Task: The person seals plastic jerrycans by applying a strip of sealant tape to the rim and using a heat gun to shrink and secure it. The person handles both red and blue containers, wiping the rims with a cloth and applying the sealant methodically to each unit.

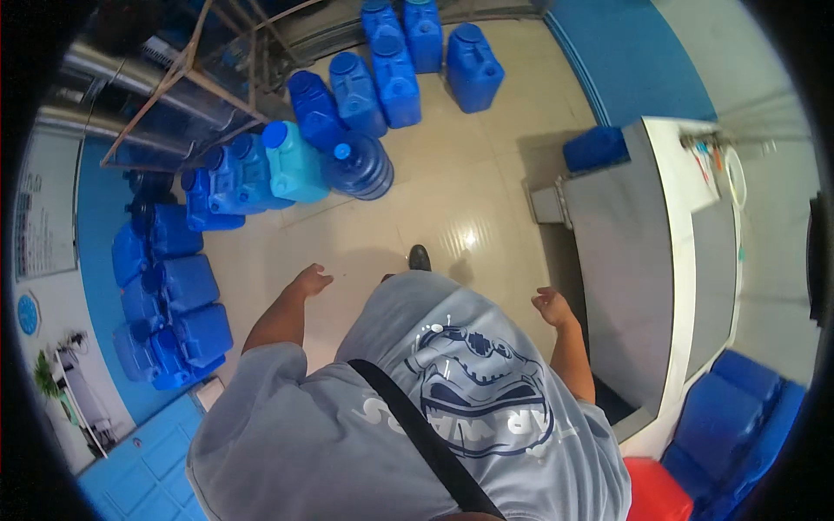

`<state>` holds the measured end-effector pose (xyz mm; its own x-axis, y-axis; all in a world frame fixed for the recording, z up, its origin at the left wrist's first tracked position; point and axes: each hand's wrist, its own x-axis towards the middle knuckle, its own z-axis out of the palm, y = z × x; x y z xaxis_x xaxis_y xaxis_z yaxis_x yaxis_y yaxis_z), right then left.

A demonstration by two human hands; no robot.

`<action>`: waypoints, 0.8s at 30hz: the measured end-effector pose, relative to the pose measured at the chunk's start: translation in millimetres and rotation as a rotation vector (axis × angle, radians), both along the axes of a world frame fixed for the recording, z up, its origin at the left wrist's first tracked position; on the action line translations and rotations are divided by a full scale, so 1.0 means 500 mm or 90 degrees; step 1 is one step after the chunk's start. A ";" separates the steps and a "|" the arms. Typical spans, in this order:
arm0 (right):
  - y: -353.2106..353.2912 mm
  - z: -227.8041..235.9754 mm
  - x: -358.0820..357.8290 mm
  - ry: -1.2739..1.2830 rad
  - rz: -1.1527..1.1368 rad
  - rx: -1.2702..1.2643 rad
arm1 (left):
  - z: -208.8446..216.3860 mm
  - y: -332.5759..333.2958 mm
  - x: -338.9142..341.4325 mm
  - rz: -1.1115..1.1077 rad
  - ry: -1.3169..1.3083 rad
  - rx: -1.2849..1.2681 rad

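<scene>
My left hand [313, 280] hangs out over the tiled floor with its fingers loosely apart and nothing in it. On the other side, my right hand [551, 306] is held out near the grey-sided counter [625, 252], also without anything in it; its fingers are slightly bent and apart. Neither hand touches an object. Ahead of me stands a round blue water bottle [357, 165] with a light blue cap. Beside it are a turquoise jerrycan [295, 165] and a dark blue jerrycan [317, 111]. One dark shoe [420, 257] shows below my shirt.
Several blue jerrycans [198, 283] are stacked along the left wall. More stand far ahead, including one jerrycan [474, 69] set apart. A metal frame [187, 74] rises at the far left. A red stool-like object [653, 490] and blue containers [725, 412] sit at the near right.
</scene>
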<state>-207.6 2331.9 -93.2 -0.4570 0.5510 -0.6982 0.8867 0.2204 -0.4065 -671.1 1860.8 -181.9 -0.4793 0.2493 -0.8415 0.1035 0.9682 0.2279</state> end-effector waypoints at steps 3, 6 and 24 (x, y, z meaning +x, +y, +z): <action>0.061 -0.050 -0.094 0.050 0.000 0.007 | 0.010 0.029 -0.066 0.020 0.031 0.075; 0.127 -0.030 -0.213 0.045 0.109 0.015 | 0.023 0.039 -0.100 0.076 0.116 0.166; 0.583 -0.326 -0.708 -0.085 0.639 0.041 | 0.021 -0.085 0.075 0.422 0.064 -0.018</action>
<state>-561.5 2623.4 -256.2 -0.6500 -0.0064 -0.7599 0.3165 0.9068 -0.2784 -633.8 1818.5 -171.5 -0.5998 -0.1470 -0.7865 -0.4961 0.8396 0.2214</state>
